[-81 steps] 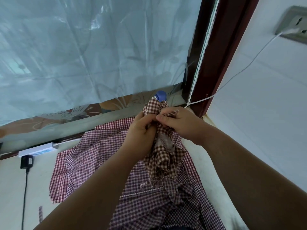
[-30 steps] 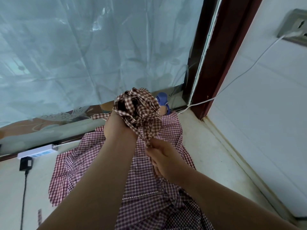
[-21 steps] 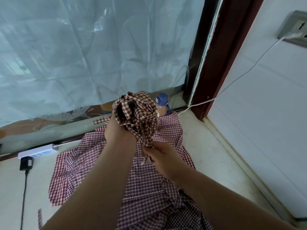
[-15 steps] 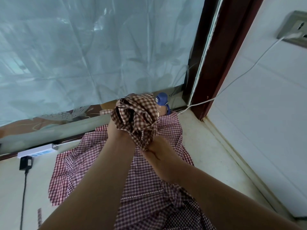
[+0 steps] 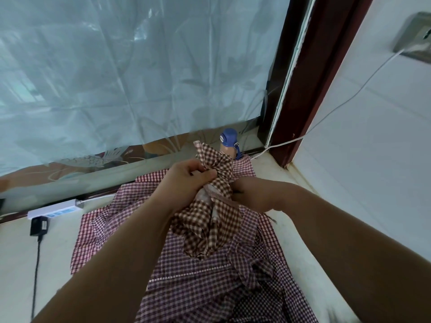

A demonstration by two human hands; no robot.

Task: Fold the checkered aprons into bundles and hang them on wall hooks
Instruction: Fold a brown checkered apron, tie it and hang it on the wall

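A brown-and-cream checkered apron (image 5: 211,224) hangs bunched in mid-air between both hands. My left hand (image 5: 186,183) grips its upper folds, fingers curled into the cloth. My right hand (image 5: 254,194) holds the bundle from the right side, its fingers hidden in the fabric. Below, a red-and-white checkered apron (image 5: 191,280) lies spread and crumpled on the pale floor. No wall hook is in view.
A blue-capped bottle (image 5: 229,143) stands behind the bundle by the window sill. A white power strip (image 5: 54,209) with a black plug and cord (image 5: 37,229) lies at the left. A dark red door frame (image 5: 310,73) and a white cable (image 5: 338,110) are at the right.
The brown bundle, held high in my left hand, has come down and loosened. My right hand rose from the dangling strip below to the bundle's right side.
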